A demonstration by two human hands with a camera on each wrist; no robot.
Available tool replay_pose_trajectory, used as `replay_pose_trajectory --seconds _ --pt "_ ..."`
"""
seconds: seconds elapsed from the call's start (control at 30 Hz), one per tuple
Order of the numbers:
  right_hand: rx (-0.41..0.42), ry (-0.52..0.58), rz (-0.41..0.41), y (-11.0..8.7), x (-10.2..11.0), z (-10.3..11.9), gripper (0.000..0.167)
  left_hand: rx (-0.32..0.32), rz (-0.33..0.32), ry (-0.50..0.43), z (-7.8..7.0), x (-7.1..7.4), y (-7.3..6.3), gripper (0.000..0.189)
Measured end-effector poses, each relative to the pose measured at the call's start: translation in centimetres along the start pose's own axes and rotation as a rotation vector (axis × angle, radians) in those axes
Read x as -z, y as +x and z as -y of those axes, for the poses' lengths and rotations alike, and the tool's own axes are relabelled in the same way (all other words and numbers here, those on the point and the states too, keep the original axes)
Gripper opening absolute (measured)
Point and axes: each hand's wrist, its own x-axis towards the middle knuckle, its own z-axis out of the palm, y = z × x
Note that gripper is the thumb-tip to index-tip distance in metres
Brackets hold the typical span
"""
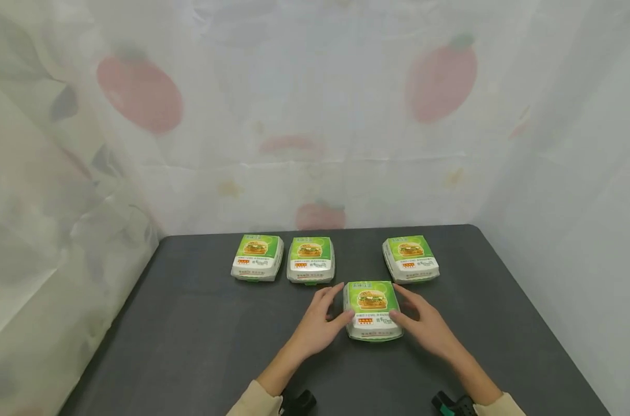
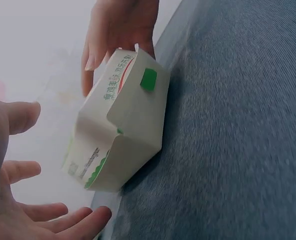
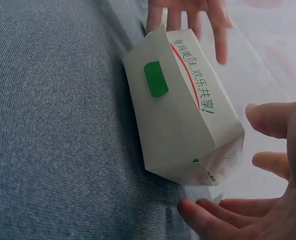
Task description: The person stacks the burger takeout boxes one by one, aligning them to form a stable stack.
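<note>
Grip loose, holding nothing: left hand (image 1: 316,325) and right hand (image 1: 427,327) flank a folded-card burger box (image 1: 373,312), slope-walled, green-and-white print on top; fingers spread, palms facing inward; box sits between them on dark, woven-looking tabletop (image 1: 190,346), three matching boxes (image 1: 311,260) farther back, creased fruit-print sheet (image 1: 304,86) behind

Printed sheets (image 1: 356,104) behind and beside a dark table (image 1: 190,335) suggest a booth
</note>
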Motion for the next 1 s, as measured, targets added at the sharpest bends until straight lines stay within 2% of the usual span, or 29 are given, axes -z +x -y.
replay_pose_trajectory --seconds 0.17,0.37,0.7,1.0 --pt "-0.041 0.093 0.044 0.4 -0.2 0.1 0.068 0.019 0.036 -0.027 0.0 -0.6 0.8 0.070" --pt "-0.055 0.185 0.067 0.5 -0.7 -0.1 0.068 0.058 0.058 -0.066 0.7 -1.5 1.2 0.070" --pt "-0.063 0.193 0.055 0.6 -0.9 -0.3 0.067 0.059 0.062 -0.090 1.2 -1.7 1.4 0.069" --pt "-0.086 0.208 0.040 0.4 -1.1 0.3 0.067 0.068 0.056 -0.081 0.8 -1.1 1.0 0.068"
